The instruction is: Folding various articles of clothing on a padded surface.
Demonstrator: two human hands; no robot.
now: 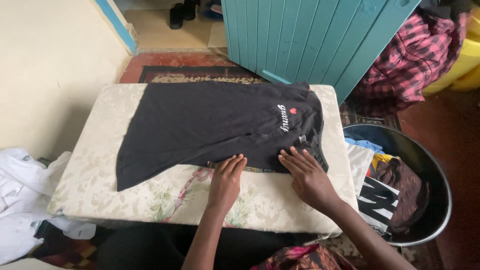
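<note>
**Ana:** Hands first: the left hand (pixel 226 180) and the right hand (pixel 308 176) both lie flat, palms down, on the near edge of the black cotton T-shirt with small white lettering and a red heart (pixel 215 125). Fingers are stretched out and close together, gripping nothing.

**Ben:** And where does the shirt lie?

**Ana:** Spread sideways across the cream floral-patterned padded board (pixel 150 200), neck end to the right, hem to the left, its near edge folded in under the fingertips.

**Ben:** How would you press that fold well?

**Ana:** My judgement: keep both palms flat and sweep outward from the middle along the folded edge, so the wrinkles run toward hem and collar instead of bunching. The left corner of the hem juts out at a slant, so it wants squaring up.

**Ben:** Any containers?

**Ana:** One, just right of the board: a round dark metal basin (pixel 440 190). It holds crumpled clothes: a blue piece at the top, a black-and-white striped one at the front, something brown beside it. A white cloth hangs over its near rim. Loose white garments (pixel 22 190) lie on the floor at the left, in no container.
</note>
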